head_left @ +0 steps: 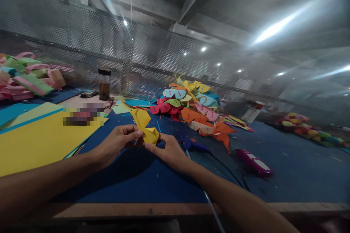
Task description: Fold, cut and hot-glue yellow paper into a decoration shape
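A folded yellow paper piece [150,135] is held up over the blue table surface [123,178], between my two hands. My left hand [119,142] pinches its left side, thumb on top and the other fingers partly hidden behind. On the right side, my right hand [168,149] grips the lower edge between thumb and fingers. A pointed yellow flap [140,117] stands up from the upper left of the piece. Just right of my right hand lies a blue glue gun [194,145] with a dark cord.
Behind lies a pile of colourful folded paper shapes [175,103]. Yellow sheets [41,138] spread at left, below pink and green paper strips [32,78]. A lidded jar [104,85] stands at the back. A purple device [254,163] lies at right.
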### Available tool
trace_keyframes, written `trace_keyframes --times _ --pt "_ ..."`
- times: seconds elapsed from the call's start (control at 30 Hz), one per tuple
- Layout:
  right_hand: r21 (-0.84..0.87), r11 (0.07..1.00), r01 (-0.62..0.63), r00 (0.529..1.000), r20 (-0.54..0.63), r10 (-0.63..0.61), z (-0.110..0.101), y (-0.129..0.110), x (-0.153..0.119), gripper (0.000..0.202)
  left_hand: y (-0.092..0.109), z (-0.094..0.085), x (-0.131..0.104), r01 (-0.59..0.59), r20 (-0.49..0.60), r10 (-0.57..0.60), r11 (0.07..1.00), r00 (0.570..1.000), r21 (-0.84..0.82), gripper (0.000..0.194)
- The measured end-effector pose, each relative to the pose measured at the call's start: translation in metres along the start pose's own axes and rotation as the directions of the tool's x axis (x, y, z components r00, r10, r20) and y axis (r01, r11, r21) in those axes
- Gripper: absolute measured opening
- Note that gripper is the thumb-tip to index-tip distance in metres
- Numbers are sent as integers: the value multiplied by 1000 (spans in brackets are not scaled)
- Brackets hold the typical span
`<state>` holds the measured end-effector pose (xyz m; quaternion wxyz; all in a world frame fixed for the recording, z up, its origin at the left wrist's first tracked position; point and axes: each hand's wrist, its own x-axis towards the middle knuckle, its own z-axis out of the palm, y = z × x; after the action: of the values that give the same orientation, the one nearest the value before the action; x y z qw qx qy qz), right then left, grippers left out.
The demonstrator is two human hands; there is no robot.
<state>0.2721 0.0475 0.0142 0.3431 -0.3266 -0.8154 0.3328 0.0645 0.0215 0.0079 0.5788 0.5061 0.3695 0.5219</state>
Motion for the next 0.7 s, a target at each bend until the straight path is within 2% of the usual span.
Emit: trace_keyframes --times 0.1,0.27,0.5,0.7 --pt "-24 1000 8 1000 -8 -8 0 1 0 25 -2 -1 1 6 7 -6 1000 1000 -8 35" --pt "-69 998 0 1000 -27 -2 -1 8 1 23 2 1 1 -2 -47 1 1000 999 -28 38" --pt "-34 999 7 999 49 -5 1 6 0 28 5 0 0 -12 -31 13 1000 999 11 40" --pt "-144 989 26 999 46 -20 0 9 0 26 1 -1 2 6 -24 -6 1000 1000 4 36"
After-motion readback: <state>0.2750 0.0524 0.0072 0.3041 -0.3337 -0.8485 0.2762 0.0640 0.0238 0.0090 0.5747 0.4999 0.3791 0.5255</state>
